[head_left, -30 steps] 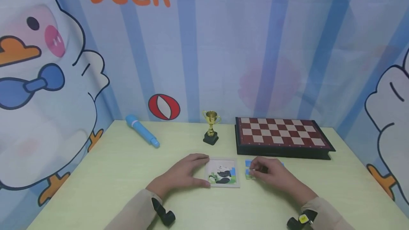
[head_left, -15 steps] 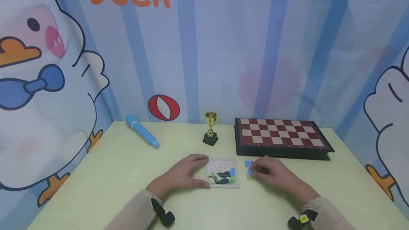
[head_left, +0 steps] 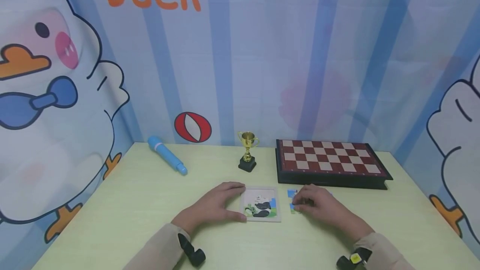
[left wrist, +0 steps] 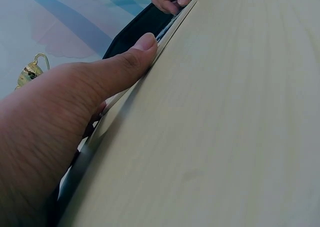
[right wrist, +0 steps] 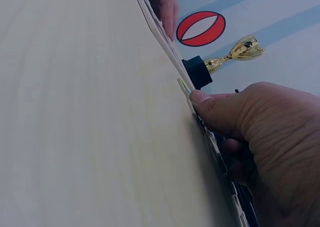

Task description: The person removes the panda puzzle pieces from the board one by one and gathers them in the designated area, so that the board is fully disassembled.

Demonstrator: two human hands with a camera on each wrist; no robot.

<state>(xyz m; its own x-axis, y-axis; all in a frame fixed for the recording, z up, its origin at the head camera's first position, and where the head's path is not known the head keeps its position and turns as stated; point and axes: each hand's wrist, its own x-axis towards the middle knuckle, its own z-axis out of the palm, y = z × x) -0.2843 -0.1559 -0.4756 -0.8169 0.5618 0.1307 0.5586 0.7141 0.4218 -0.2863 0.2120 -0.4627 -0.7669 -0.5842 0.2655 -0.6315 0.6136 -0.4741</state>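
A small white-framed puzzle board with a part-filled panda picture lies mid-table. My left hand holds it by its left side, thumb at the near corner and fingers at the far corner. In the left wrist view the thumb presses along the board's edge. Right of the board, loose puzzle pieces in blue and green lie partly hidden under my right hand. Its thumb and curled fingers pinch a piece there. The right wrist view shows the thumb against a piece's edge, low over the table.
Behind the hands stand a gold trophy cup on a black base and a brown-and-white chessboard box. A blue toy microphone lies at the back left. A duck-print curtain rises behind the table.
My right hand's fingers have shifted slightly over the loose pieces, and the green piece near the fingertips has moved a little to the right. The left hand and the board stay in place.
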